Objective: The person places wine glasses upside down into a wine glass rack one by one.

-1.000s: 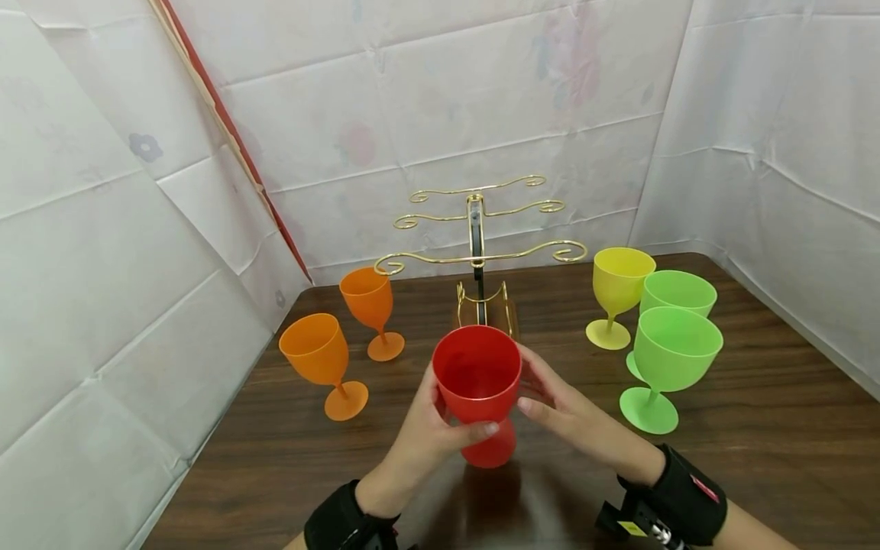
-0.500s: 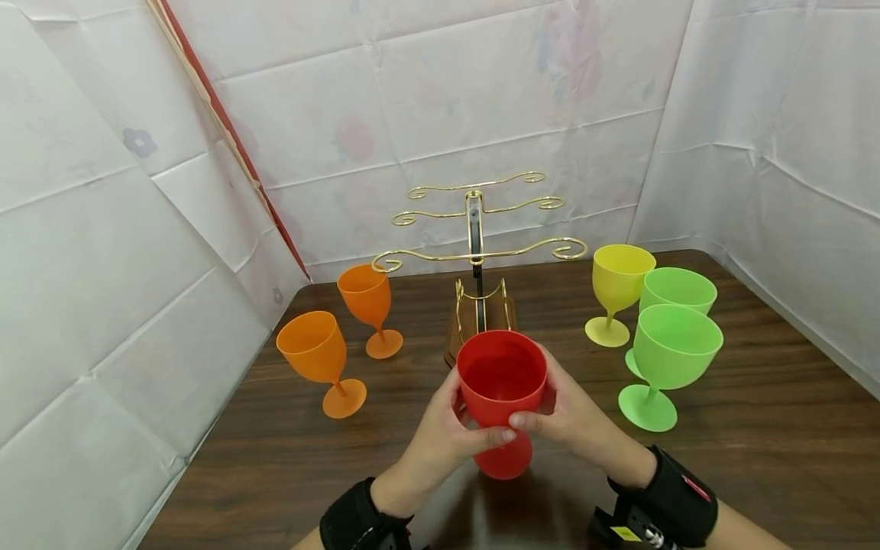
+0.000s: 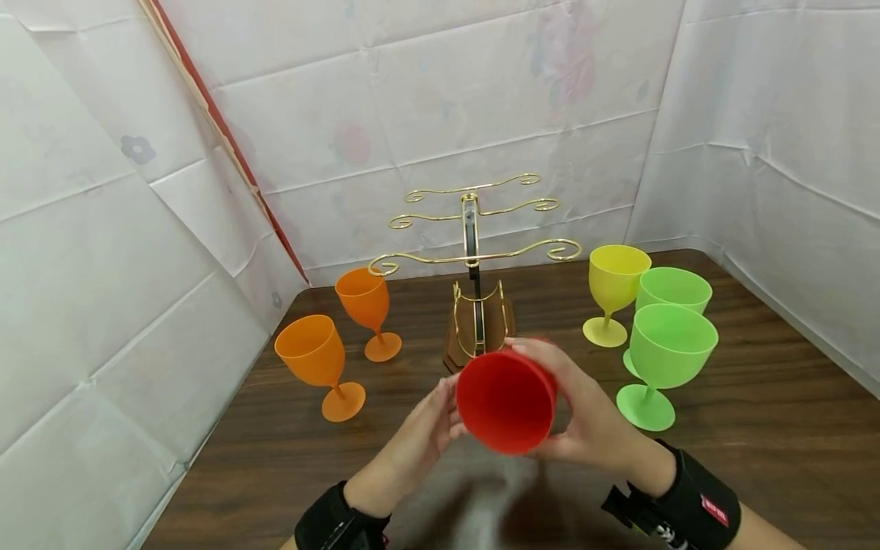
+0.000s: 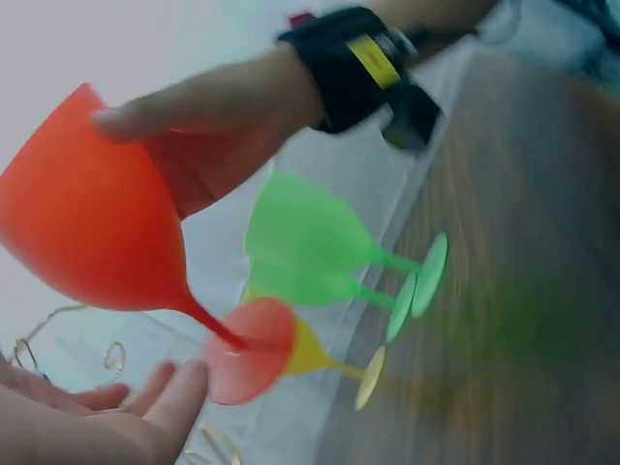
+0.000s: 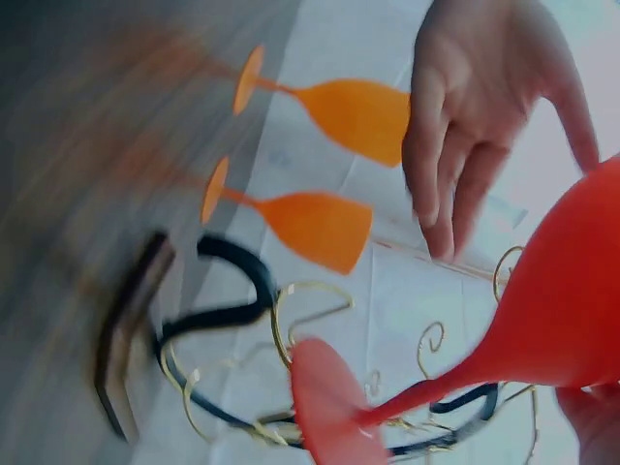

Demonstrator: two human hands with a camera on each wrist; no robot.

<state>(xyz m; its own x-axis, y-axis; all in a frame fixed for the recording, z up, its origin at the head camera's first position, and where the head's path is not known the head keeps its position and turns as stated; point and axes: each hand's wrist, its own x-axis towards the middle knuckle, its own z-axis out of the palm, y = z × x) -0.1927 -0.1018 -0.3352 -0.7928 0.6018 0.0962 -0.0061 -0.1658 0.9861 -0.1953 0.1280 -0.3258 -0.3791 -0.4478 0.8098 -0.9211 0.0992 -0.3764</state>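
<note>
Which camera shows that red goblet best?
The left wrist view: it shows the red goblet nearly whole from the side, with bowl, stem and foot. The right wrist view cuts off part of the bowl; the head view looks into it, hiding stem and foot.

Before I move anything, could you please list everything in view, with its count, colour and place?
Red goblet: one, red, tilted in the right hand
Orange goblets: two, orange, left on the table
Yellow goblet: one, yellow, right
Green goblets: two, light green, right
Rack: one, gold, black and brown, towards the back
Table: one, dark brown, underneath
Sheeting: count unclear, white, surrounding
Strip: one, red and beige, left
Wristbands: two, black, on both wrists
Left hand: one, bare, beside the red goblet
Right hand: one, bare, gripping it
</note>
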